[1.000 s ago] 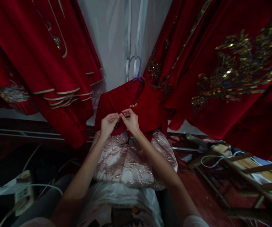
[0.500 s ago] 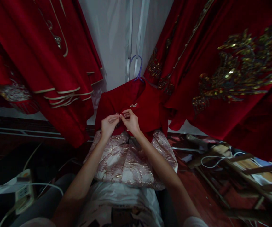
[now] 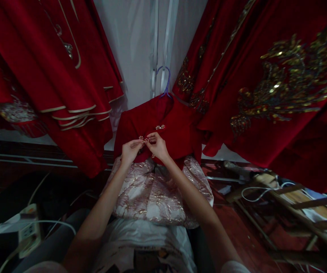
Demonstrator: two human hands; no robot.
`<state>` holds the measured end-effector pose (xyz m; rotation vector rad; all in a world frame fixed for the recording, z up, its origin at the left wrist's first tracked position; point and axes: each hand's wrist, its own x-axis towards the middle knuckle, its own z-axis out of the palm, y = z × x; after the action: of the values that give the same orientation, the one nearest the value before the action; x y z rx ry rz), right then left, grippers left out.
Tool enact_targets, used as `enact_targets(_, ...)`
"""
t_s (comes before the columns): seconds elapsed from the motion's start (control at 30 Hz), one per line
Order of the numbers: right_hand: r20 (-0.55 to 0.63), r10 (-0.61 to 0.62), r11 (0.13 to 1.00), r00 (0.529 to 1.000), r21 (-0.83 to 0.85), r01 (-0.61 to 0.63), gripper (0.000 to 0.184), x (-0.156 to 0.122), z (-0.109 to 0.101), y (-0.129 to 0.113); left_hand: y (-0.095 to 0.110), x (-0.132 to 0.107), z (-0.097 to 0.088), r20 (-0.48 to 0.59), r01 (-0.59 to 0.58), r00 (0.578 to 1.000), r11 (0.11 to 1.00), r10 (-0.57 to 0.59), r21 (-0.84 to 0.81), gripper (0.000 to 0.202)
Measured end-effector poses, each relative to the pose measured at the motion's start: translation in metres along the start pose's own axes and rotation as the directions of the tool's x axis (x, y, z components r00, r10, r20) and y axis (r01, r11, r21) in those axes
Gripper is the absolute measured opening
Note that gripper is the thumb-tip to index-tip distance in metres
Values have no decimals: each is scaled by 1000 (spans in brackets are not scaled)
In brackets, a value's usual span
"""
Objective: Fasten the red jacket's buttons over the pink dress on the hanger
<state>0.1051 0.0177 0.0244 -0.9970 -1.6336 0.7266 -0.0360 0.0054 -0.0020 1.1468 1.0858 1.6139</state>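
Note:
A red jacket [image 3: 177, 132] hangs on a purple hanger [image 3: 166, 85] in front of me. Small beaded clasps run down its front, and one upper clasp [image 3: 160, 127] looks joined. At the clasp below it [image 3: 141, 138], my left hand [image 3: 131, 151] pinches the left side with its fingertips. The fingers of my right hand [image 3: 158, 146] press together on the right side of that same clasp. Both sets of fingertips nearly meet, so whether the two halves are joined is hidden. Under the jacket's hem spreads a pinkish brocade fabric [image 3: 163, 197] with shiny gold threads.
More red garments hang at the left [image 3: 52, 76] and right [image 3: 254, 125], the right one with gold sequins. A power strip [image 3: 29, 231] with a white cable lies at the lower left. Wooden furniture [image 3: 302, 220] stands at the lower right.
Almost nothing differs. My fingertips have shifted very slightly at the clasp, and more of its beads show between them.

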Motion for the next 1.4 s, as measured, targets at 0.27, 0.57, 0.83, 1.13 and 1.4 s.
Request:
enact_targets(0.27,16,-45,999,999,21,45,22,-2,-3,0,0,0,4,13,13,1000,1000,-14,11,31)
enact_targets(0.57,0,-75,995,997,-63,75,18,1,-2,-4,3,6,9,-8,-8,1000,999,9,38,30)
enact_targets(0.83,-59,-37,998,998,-61,34,19,0,-9,-17,0,10,14,-103,-274,938,887,332,372,22)
enact_targets(1.13,-86,-75,997,993,-34,73,20,-3,-17,-23,-7,15,11,-38,-310,923,798,383,517,18)
enact_targets(1.4,-30,-51,999,998,-1,51,16,1,-10,-17,7,8,0,-76,-194,972,943,222,272,28)
